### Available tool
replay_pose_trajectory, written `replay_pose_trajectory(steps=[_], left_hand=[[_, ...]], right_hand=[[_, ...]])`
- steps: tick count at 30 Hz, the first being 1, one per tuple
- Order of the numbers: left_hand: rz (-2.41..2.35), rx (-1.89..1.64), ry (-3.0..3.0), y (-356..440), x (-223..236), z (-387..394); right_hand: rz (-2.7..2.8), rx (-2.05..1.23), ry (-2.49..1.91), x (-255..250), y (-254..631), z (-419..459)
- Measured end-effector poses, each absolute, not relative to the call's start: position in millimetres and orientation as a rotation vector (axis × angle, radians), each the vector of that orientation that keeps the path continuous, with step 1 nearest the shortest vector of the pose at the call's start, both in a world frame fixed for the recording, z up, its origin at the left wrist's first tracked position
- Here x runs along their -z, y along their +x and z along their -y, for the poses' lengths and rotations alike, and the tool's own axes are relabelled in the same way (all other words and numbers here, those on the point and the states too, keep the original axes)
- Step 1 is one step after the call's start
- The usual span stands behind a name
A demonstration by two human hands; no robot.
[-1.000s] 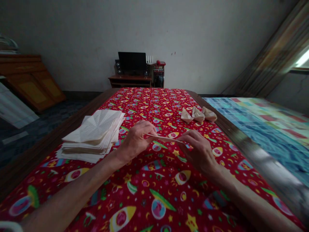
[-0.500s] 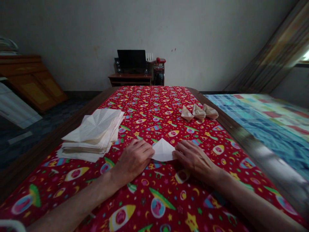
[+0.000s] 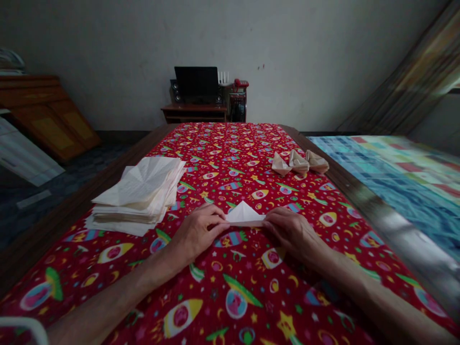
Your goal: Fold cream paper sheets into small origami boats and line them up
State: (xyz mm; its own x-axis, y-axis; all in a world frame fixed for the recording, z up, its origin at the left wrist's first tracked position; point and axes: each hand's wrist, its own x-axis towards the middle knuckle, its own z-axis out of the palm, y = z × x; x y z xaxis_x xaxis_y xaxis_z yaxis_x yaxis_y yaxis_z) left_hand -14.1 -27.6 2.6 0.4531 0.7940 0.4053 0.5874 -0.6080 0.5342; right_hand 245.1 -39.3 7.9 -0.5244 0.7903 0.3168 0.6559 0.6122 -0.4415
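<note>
A folded white paper (image 3: 245, 215) with a pointed peak lies on the red rocket-print cloth (image 3: 230, 287), pinched at its ends. My left hand (image 3: 199, 232) grips its left corner, and my right hand (image 3: 293, 235) grips its right corner. Left of my left hand sits a thick stack of creased, cream paper sheets (image 3: 138, 196). Several small folded paper boats (image 3: 300, 162) stand in a row beyond my right hand, out of its reach.
A dark wooden table edge (image 3: 72, 211) runs along the cloth's left side. A bed with a blue checked quilt (image 3: 402, 191) lies to the right. At the far wall stand a low desk (image 3: 194, 112) with a monitor and a wooden cabinet (image 3: 46, 115).
The paper went from a thin strip lifted between my hands to a flat peaked shape on the cloth. Its lower edge now shows a folded band, and my hands pinch it closer to the ends.
</note>
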Motion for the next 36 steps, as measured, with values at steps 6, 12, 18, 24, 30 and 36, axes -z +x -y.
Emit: replay_pose_trajectory(steps=[6, 12, 18, 24, 30, 36], left_hand=[[-1.293, -0.953, 2.237, -15, 0, 18], [-1.415, -0.812, 2.403, -13, -3, 18], [-1.509, -0.741, 2.470, -9, -6, 22], [-1.494, -0.772, 2.481, -9, -7, 20], [-1.492, -0.885, 2.558, -9, -6, 22], [-1.064, -0.659, 3.026, 3, -7, 34]], right_hand=[[2.253, -0.309, -1.304, 0, 242, 35], [2.237, -0.180, -1.340, 6, 241, 32], [2.262, -0.142, -1.391, 5, 240, 31], [2.268, -0.104, -1.389, 5, 238, 29], [2.260, -0.078, -1.382, 6, 237, 27], [2.257, -0.058, -1.380, 7, 236, 27]])
